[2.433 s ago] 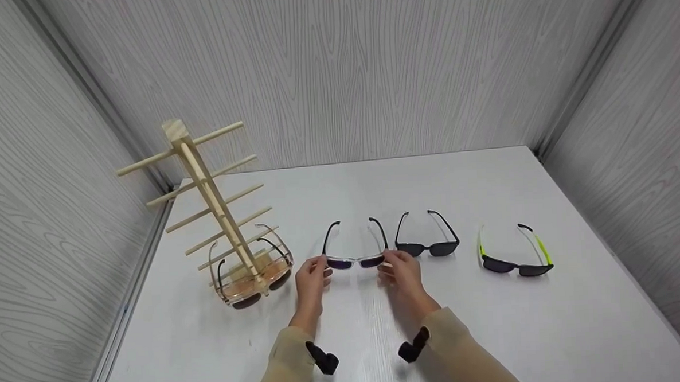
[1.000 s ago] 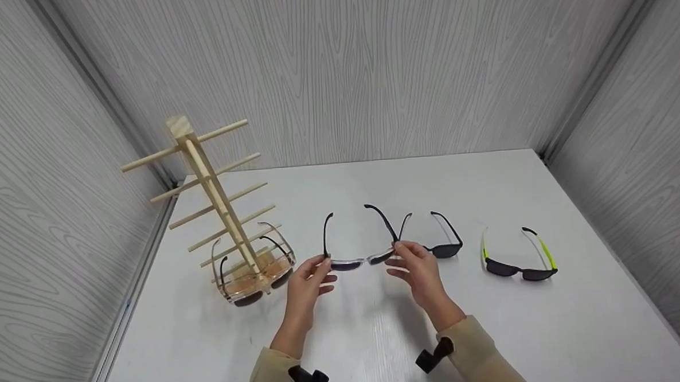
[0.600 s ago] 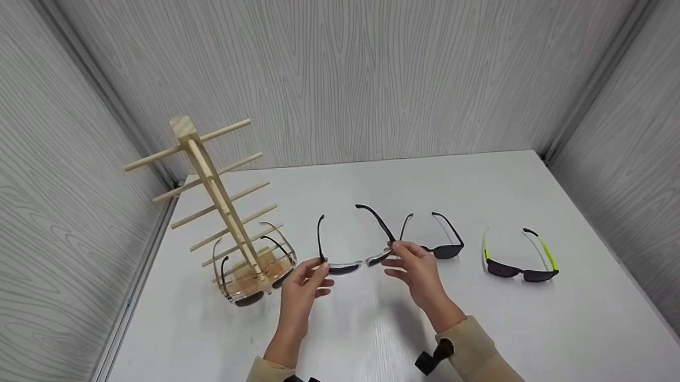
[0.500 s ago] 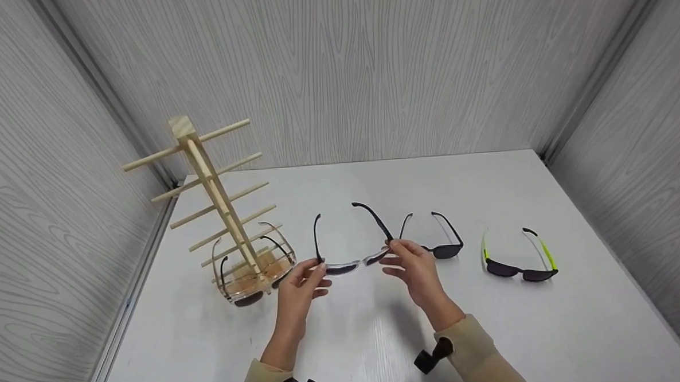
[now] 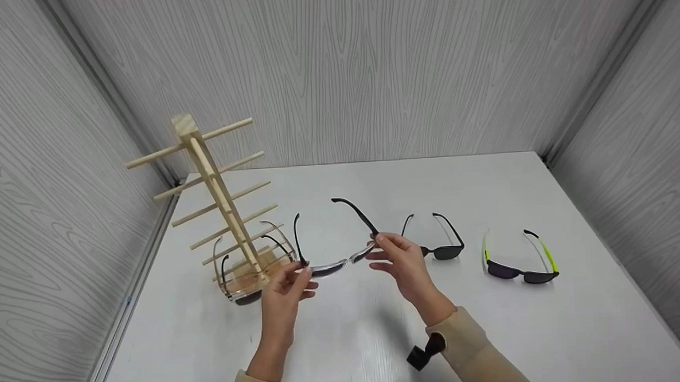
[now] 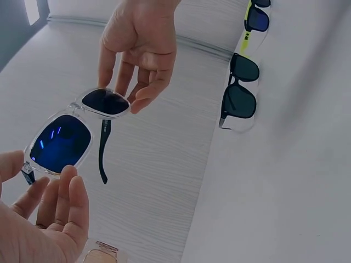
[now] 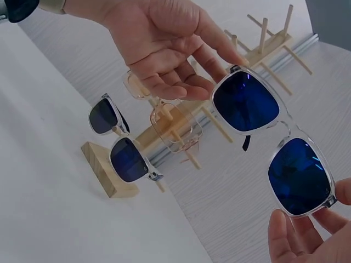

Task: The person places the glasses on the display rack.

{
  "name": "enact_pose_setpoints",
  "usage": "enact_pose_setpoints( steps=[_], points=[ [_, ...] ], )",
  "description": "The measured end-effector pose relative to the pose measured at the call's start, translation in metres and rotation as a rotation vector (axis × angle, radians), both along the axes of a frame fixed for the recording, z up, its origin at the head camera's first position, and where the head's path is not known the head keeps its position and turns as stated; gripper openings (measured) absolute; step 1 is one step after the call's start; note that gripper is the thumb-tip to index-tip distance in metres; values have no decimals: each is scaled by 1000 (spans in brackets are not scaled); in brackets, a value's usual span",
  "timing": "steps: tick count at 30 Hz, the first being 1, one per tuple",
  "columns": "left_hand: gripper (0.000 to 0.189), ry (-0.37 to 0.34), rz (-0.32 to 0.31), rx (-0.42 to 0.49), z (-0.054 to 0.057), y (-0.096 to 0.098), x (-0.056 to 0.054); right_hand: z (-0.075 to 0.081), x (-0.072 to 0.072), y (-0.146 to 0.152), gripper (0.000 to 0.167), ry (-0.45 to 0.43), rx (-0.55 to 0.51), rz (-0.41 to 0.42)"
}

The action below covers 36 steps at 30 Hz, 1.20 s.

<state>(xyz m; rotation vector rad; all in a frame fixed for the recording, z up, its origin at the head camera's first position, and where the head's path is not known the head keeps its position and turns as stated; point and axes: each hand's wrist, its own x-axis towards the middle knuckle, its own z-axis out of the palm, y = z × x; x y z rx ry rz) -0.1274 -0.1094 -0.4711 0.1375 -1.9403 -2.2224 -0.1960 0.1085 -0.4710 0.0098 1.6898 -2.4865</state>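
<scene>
Both hands hold a pair of sunglasses with a clear frame, dark blue lenses and black temples unfolded toward the back. My left hand pinches the left hinge corner between thumb and fingers. At the opposite corner, raised higher, my right hand pinches the frame, its other fingers loosely spread below. The right wrist view shows the lens fronts tilted. Left of the hands stands a wooden display rack with crossbars. Pink-tinted glasses and clear-framed sunglasses hang on its low bars, partly behind my left hand.
Black sunglasses lie unfolded on the white table, partly hidden by the right hand. Farther right is a black pair with neon-green temples. Grey wood-grain panels enclose the back and sides.
Both hands have lifted the sunglasses and carried them left toward the rack, the right end tilting higher. The rack and the other sunglasses on the table stay put.
</scene>
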Motion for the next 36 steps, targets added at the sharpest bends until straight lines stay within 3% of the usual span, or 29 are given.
enact_pose_setpoints(
  steps=[8, 16, 24, 36],
  points=[
    [30, 55, 50, 15, 9, -8, 11, 11, -1, -12, 31, 25, 10, 60],
    [30, 44, 134, 25, 15, -14, 21, 17, -1, -24, 25, 60, 26, 124],
    [27, 77, 223, 15, 18, -21, 31, 25, -1, -39, 27, 90, 18, 182],
    [30, 59, 315, -8, 21, -36, 39, 32, -2, -63, 28, 109, 81, 226]
  ],
)
